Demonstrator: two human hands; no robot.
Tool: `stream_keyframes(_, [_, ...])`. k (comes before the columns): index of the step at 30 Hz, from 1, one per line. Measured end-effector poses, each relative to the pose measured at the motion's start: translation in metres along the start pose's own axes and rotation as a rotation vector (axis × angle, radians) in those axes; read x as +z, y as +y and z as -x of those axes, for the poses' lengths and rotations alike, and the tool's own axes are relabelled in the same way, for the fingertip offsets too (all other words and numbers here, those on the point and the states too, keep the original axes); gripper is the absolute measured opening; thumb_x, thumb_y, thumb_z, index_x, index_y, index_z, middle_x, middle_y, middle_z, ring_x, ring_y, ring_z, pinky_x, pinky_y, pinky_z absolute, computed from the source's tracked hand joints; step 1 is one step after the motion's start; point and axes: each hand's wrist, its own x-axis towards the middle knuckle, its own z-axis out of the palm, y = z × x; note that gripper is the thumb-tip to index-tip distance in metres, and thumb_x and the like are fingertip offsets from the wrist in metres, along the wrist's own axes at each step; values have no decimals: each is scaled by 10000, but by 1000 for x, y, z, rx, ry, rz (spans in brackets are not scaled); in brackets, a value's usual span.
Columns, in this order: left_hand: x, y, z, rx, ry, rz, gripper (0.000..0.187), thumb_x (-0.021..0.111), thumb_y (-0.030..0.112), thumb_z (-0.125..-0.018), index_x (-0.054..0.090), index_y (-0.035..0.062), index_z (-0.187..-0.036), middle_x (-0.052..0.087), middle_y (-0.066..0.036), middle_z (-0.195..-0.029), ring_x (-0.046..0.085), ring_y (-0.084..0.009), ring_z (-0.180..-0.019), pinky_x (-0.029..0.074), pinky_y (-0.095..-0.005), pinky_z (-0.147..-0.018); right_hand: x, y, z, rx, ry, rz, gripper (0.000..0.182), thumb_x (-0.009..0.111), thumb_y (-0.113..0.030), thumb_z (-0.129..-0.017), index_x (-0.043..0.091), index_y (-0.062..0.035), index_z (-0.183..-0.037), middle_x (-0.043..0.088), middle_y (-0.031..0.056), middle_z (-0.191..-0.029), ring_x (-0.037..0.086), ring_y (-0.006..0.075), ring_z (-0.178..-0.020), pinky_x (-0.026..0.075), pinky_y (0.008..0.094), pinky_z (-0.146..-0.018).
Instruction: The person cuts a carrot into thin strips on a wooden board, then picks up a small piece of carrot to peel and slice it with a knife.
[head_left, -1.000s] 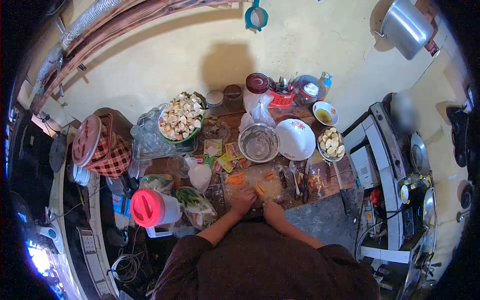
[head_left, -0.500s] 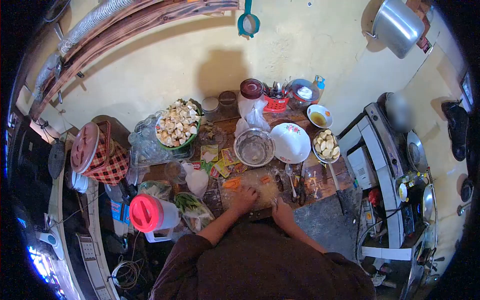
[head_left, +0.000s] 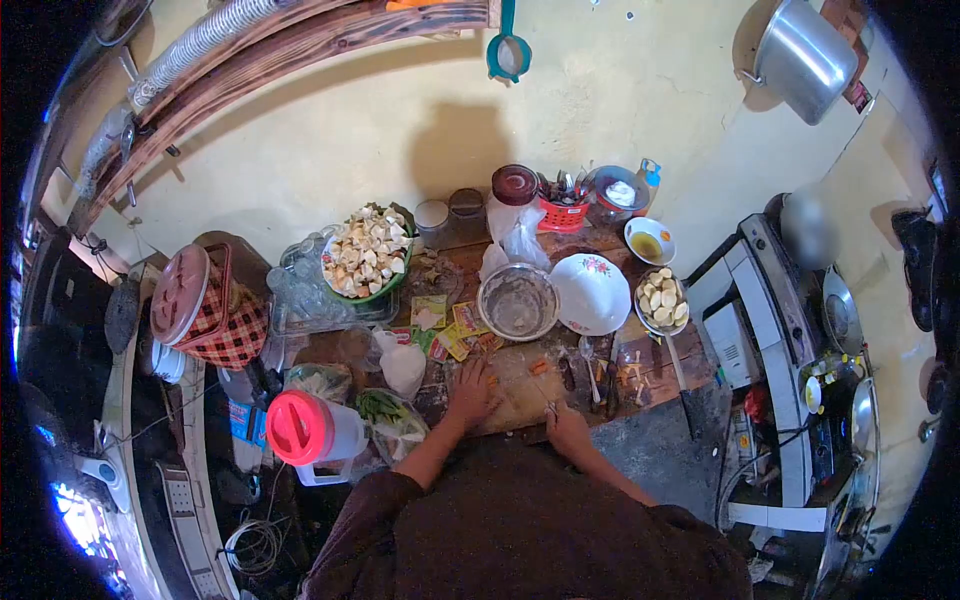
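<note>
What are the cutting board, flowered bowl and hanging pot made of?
The cutting board seems matt wood, being dull tan; plastic is possible. The flowered bowl looks like glazed ceramic or enamel: white and smooth. The pot appears polished metal, silvery with bright streaks.

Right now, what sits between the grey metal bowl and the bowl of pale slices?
White flowered bowl, between the grey metal bowl and the bowl of pale slices; shows in the head view.

Left of the fingers (head_left: 467, 375) stands a red-lidded pitcher (head_left: 320, 430); far beyond them hangs what seems a teal strainer (head_left: 508, 57).
</note>
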Motion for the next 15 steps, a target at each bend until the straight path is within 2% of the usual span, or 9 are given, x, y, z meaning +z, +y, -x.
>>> stream_keyframes(3, [19, -3, 5, -61, -14, 10, 480, 623, 283, -708, 507, 37, -1103, 437, -155, -1213, 370, -327, -1178, 288, -493, -959, -2, -4, -1, 4, -12, 8, 261, 460, -237, -856, 460, 17, -919, 558, 268, -707, 550, 445, -693, 417, 533, -626])
stream_keyframes(5, [17, -1, 5, -32, -151, 46, 440, 616, 308, -727, 525, 41, -1065, 460, -152, -1187, 367, -325, -1180, 280, -492, -967, -4, -5, -3, 15, -49, 18, 255, 469, -229, -850, 458, 12, -932, 560, 264, -713, 549, 443, -703, 417, 529, -631])
stream_keyframes(9, [19, 0, 3, -25, -151, 107, 405, 600, 328, -726, 542, 54, -1019, 479, -155, -1168, 381, -338, -1162, 248, -515, -987, 0, 1, -8, -9, 0, -26, 256, 477, -229, -844, 469, 11, -934, 561, 259, -713, 550, 441, -702, 416, 530, -632])
stream_keyframes(11, [-5, 16, -2, -167, -28, 58, 397, 591, 331, -724, 547, 63, -1014, 472, -153, -1190, 384, -352, -1155, 202, -557, -998, -2, -1, -9, -31, 18, -31, 256, 473, -234, -847, 481, 12, -917, 564, 258, -710, 552, 441, -694, 420, 527, -627])
stream_keyframes(15, [6, 9, -3, -118, 81, 55, 405, 590, 337, -707, 551, 66, -1006, 462, -162, -1211, 371, -353, -1168, 156, -588, -1004, 2, 5, -16, 93, 20, -7, 265, 465, -244, -854, 490, 16, -895, 568, 260, -712, 556, 443, -697, 429, 517, -627])
